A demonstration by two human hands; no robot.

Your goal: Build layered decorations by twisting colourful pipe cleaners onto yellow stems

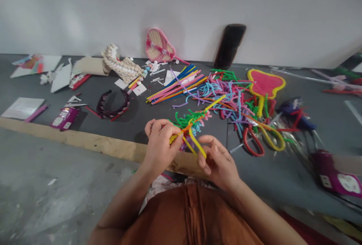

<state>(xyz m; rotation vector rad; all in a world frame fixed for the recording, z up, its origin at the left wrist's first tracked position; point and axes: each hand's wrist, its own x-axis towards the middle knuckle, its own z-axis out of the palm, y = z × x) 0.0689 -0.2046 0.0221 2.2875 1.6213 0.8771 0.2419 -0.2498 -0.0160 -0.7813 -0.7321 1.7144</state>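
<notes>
My left hand (163,143) is closed on a cluster of pipe cleaners (189,125), orange and yellow along its middle with green, blue, pink and purple tufts. A yellow pipe cleaner (199,144) loops out of the cluster on its right side. At the bend of this loop is my right hand (217,160), fingers curled, thumb and forefinger close to the yellow strand; the strand's end passes by the fingers. Behind the cluster spreads a tangled heap of cut, bent pipe cleaners (226,94) in purple, blue and pink.
Straight pipe cleaners (175,88) lie in a bundle behind my hands. A dark braided headband (113,103) and a purple pack (65,118) are on the left. A phone (230,45) and a pink fan (160,45) lean on the wall. Scissors (273,139) lie at right.
</notes>
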